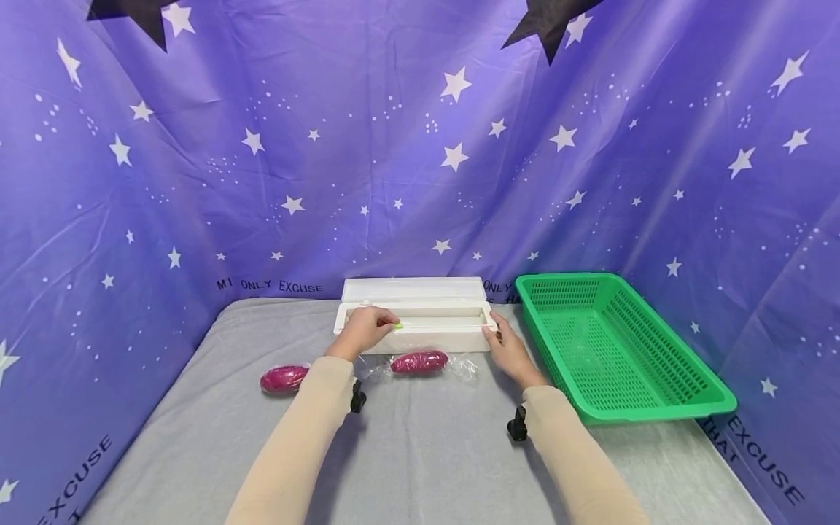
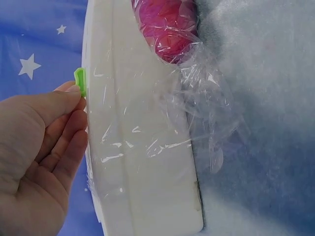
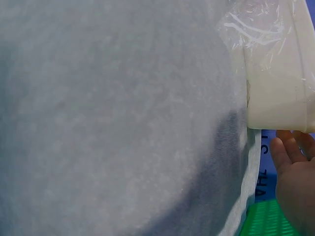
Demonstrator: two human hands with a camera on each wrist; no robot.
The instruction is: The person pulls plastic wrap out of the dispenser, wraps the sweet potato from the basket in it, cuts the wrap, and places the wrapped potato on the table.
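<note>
A long white cling film box (image 1: 426, 341) lies at the back of the table with its lid (image 1: 413, 289) raised. A small bright green slider (image 2: 80, 82) sits on its front edge, pinched between the thumb and index finger of my left hand (image 1: 365, 329). At the box's right end my right hand (image 1: 512, 355) touches the end with fairly straight fingers; its thumb is outside the right wrist view. In front of the box lies a purple-red oblong item (image 1: 420, 362) in clear film (image 2: 209, 108), its film ends loose and crumpled.
Another purple-red wrapped item (image 1: 284, 380) lies to the left, partly behind the left sleeve. A green slotted basket (image 1: 656, 417) stands at the right, close to my right arm. A purple star-printed cloth (image 1: 407, 182) hangs behind the grey-covered table (image 1: 420, 467).
</note>
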